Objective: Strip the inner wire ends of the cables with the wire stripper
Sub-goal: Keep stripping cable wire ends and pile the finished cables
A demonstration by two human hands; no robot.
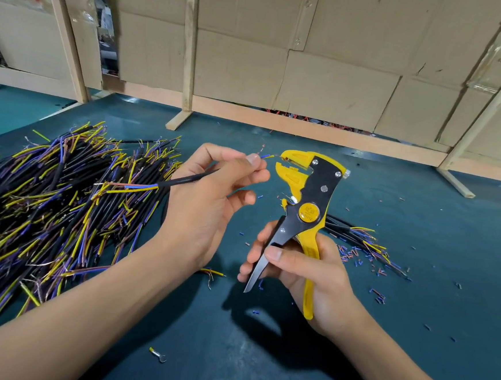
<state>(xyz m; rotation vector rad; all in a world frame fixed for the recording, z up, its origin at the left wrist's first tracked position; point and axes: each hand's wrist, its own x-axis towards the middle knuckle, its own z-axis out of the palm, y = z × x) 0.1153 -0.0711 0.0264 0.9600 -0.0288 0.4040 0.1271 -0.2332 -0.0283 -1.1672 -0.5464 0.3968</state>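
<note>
On my left a big heap of black-sheathed cables with yellow, blue and brown inner wires covers the dark teal worktop. My left hand pinches one black cable, its wire ends at, perhaps just inside, the open jaws of the yellow-and-black wire stripper. My right hand grips its handles.

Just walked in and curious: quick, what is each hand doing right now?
Left hand: pinches a cable near its wire ends, held up to the stripper's mouth.
Right hand: grips the stripper by its handles.
</note>
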